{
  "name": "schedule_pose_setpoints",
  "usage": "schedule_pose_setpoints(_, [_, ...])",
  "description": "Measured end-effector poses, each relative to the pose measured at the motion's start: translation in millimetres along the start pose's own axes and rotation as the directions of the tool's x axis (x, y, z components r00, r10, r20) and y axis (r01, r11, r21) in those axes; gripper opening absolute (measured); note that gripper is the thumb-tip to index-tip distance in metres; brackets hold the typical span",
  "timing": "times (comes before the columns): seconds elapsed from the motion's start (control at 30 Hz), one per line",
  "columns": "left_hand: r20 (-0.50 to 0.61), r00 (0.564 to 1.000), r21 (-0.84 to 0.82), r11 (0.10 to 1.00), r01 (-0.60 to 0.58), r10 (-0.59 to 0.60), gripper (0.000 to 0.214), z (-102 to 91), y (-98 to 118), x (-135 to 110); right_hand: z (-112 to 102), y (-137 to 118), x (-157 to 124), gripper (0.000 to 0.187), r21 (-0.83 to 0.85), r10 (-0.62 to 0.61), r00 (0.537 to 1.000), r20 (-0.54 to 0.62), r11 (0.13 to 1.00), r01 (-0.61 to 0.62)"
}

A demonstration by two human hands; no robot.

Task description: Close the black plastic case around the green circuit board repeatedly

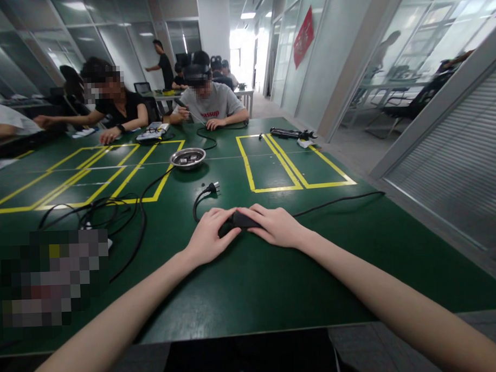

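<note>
A black power adapter (246, 219) lies low over the green table in front of me, its far part covered by my fingers. My right hand (277, 224) is closed around the adapter's right part. At its left end my left hand (212, 233) is closed on the black power cord, where cord and adapter meet; the joint itself is mostly hidden. From there the cord loops forward to a plug (213, 188) with bare metal prongs, lying on the table. A thin black cable (338, 203) runs out to the right from under my right hand.
A metal bowl (187, 159) with small metal parts stands ahead. Tangled black cables (106, 212) and a blurred-out item (51, 277) lie left. Yellow tape (272, 189) marks the green table (252, 294). A black tripod-like object (293, 133) lies far right. People (218, 103) sit opposite.
</note>
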State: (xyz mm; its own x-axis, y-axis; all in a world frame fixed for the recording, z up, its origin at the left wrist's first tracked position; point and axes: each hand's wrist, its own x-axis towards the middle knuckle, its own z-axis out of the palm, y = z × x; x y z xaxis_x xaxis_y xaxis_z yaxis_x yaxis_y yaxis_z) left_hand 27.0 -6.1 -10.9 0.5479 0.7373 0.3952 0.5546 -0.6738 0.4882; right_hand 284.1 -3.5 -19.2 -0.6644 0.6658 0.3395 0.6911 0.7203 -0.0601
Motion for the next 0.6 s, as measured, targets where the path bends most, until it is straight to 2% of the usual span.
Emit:
schedule_pose_setpoints(0.07, [-0.050, 0.996, 0.062, 0.996, -0.066, 0.069, 0.049, -0.7, -3, -1, -1, 20, -2, 0.054, 0.006, 0.158, 0.984, -0.081, 0.987, -0.158])
schedule_pose_setpoints(0.13, [-0.046, 0.993, 0.094, 0.990, -0.104, 0.109, 0.050, -0.8, -5, -3, -5, 44, -6, 0.050, 0.057, 0.355, 0.914, -0.196, 0.935, -0.351])
schedule_pose_setpoints(0.2, [-0.014, 0.992, 0.095, 0.988, -0.126, 0.128, 0.044, 0.1, -7, -4, -14, 68, -13, 0.050, 0.101, 0.561, 0.776, -0.288, 0.823, -0.558])
schedule_pose_setpoints(0.27, [0.020, 0.990, 0.082, 0.987, -0.138, 0.137, 0.039, 1.7, -8, -5, -24, 87, -21, 0.052, 0.125, 0.694, 0.621, -0.364, 0.698, -0.706])
schedule_pose_setpoints(0.33, [0.054, 0.988, 0.068, 0.987, -0.146, 0.142, 0.036, 3.3, -8, -6, -35, 102, -31, 0.053, 0.152, 0.741, 0.485, -0.465, 0.607, -0.780])
schedule_pose_setpoints(0.43, [0.089, 0.985, 0.058, 0.986, -0.154, 0.148, 0.032, 4.2, -8, -6, -45, 117, -46, 0.053, 0.182, 0.770, 0.334, -0.544, 0.496, -0.849])
schedule_pose_setpoints(0.5, [0.086, 0.986, 0.053, 0.987, -0.150, 0.145, 0.031, 3.8, -7, -6, -48, 126, -56, 0.052, 0.179, 0.790, 0.271, -0.549, 0.429, -0.886])
schedule_pose_setpoints(0.6, [0.073, 0.988, 0.038, 0.989, -0.140, 0.137, 0.031, 2.6, -7, -6, -43, 142, -70, 0.050, 0.158, 0.833, 0.234, -0.501, 0.354, -0.922])
